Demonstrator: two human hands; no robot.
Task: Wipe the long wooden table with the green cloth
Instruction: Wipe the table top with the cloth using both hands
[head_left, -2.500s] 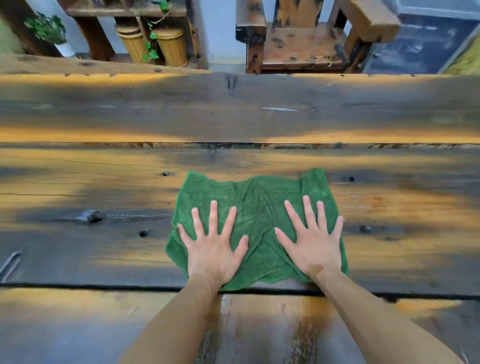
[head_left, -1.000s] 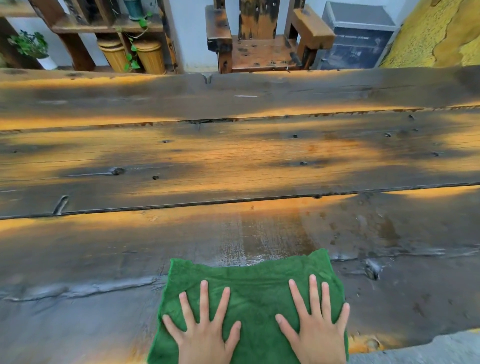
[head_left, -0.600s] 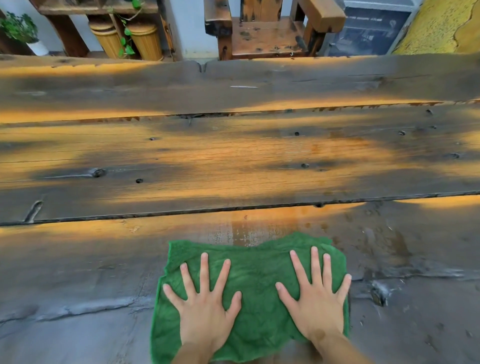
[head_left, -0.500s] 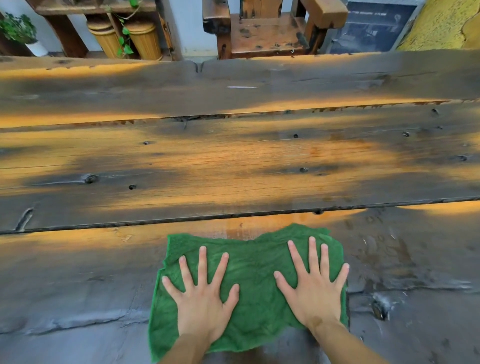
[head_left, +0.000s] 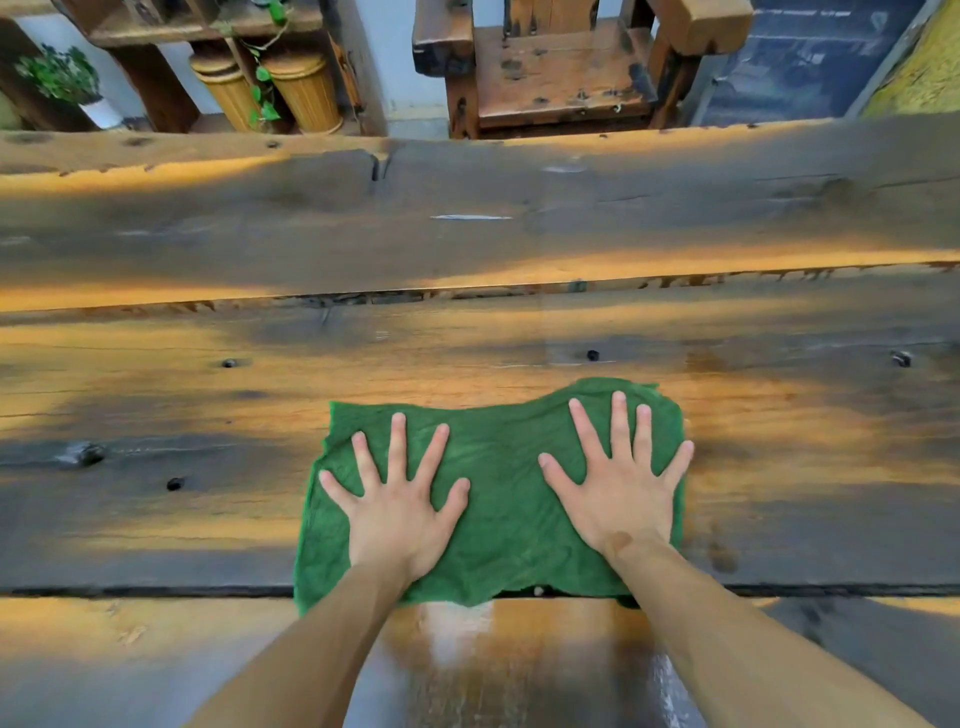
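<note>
The green cloth (head_left: 504, 499) lies spread flat on the middle plank of the long wooden table (head_left: 467, 234). My left hand (head_left: 397, 501) presses palm-down on the cloth's left half, fingers splayed. My right hand (head_left: 621, 486) presses flat on its right half, fingers splayed too. The cloth's near edge reaches the dark gap between the middle and near planks. A wet, shiny streak shows on the near plank between my forearms.
Beyond the table's far edge stand a heavy wooden chair (head_left: 561, 67), two woven baskets (head_left: 270, 91) under a wooden shelf, and a small potted plant (head_left: 67, 83) at the far left. The planks have knots and small dark holes.
Both hands have pushed the cloth away from me, from the near plank across the gap onto the middle plank. A wet streak is left behind on the near plank.
</note>
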